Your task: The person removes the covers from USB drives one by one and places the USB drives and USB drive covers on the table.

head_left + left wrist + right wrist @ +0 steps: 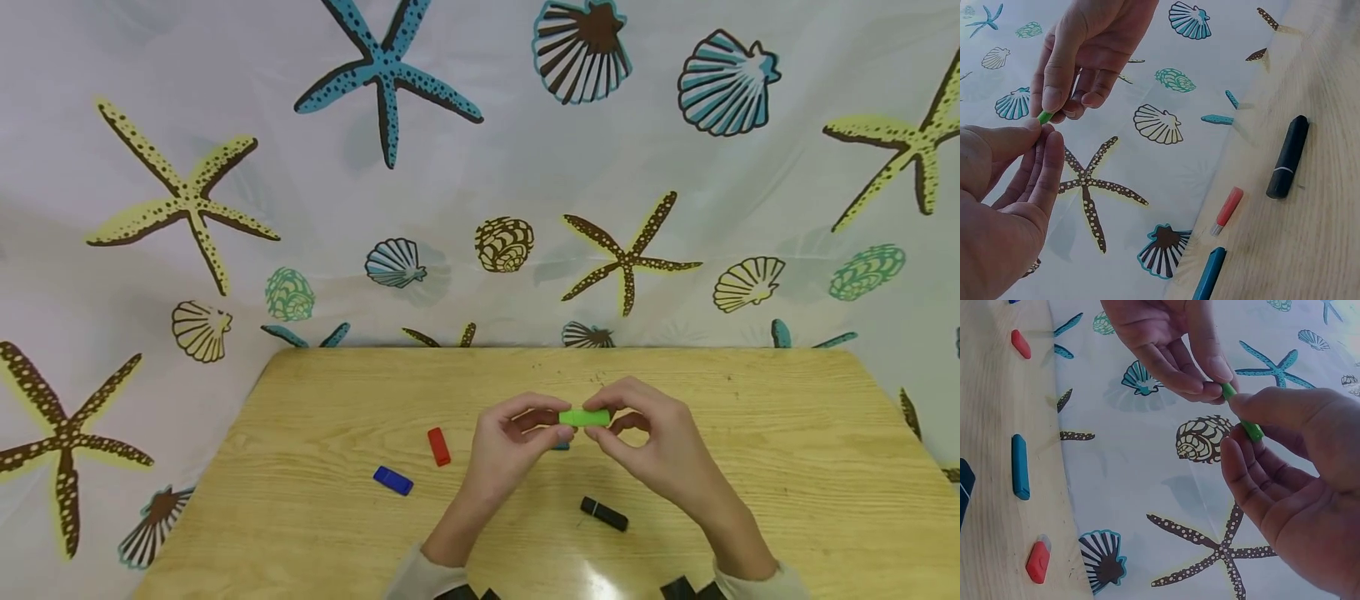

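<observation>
Both hands meet over the table around a small bright green USB stick (585,417), held level in the head view. My left hand (517,433) pinches its left end between thumb and fingertips. At the other end, the thumb and fingers of my right hand (651,429) grip it. The right wrist view shows the green stick's (1252,430) tip poking out past the right thumb. Beneath the hands lies a teal stick (561,446), mostly covered in the head view. A red stick with a silver end (1227,211) lies beside it in the left wrist view.
On the wooden table (300,400) lie a black stick (604,514) in front of the hands, and another red stick (438,447) and a blue stick (393,481) to the left. A white curtain (450,192) printed with starfish and shells hangs behind the table.
</observation>
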### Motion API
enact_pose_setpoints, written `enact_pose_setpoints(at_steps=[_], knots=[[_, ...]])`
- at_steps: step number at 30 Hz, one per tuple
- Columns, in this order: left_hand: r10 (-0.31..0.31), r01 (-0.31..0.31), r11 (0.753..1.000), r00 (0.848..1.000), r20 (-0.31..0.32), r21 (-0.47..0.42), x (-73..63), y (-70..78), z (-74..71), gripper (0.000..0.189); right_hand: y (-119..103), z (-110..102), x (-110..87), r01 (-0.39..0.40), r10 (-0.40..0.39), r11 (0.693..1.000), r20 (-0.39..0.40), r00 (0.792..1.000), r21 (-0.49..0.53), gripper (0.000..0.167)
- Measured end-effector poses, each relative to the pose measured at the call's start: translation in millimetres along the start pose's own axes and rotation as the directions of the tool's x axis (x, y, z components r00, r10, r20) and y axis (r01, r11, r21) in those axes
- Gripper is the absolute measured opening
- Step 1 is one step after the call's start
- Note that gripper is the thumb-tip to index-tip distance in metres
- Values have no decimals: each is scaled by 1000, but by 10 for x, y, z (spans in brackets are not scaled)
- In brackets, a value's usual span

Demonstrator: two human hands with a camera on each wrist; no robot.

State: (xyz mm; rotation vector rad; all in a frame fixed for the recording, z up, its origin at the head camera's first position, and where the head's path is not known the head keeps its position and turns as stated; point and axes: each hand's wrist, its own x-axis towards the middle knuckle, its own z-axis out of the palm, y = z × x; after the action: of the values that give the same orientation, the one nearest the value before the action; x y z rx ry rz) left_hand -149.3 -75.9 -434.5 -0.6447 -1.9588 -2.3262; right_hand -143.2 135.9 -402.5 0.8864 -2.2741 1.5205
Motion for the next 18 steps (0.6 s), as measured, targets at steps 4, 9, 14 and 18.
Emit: enact_pose_setpoints(at_steps=[4, 9, 14, 18], knots=[[0, 0, 1000, 1000, -2, 25, -2, 47, -31, 21, -12, 22, 4, 33, -33, 999, -6, 999, -18, 31], [0, 0, 999, 1000, 2, 54, 8, 74, -55, 21, -9, 34, -9, 55, -55, 997, -9, 998, -47, 32], [-1, 1, 998, 1000, -2, 56, 8, 118, -84, 20, -14, 51, 1, 77, -78, 994, -15, 997, -77, 33], [-23, 22, 999, 1000, 9, 46, 6, 125, -77, 18, 9, 54, -21, 105, -108, 990, -22, 994, -93, 33]])
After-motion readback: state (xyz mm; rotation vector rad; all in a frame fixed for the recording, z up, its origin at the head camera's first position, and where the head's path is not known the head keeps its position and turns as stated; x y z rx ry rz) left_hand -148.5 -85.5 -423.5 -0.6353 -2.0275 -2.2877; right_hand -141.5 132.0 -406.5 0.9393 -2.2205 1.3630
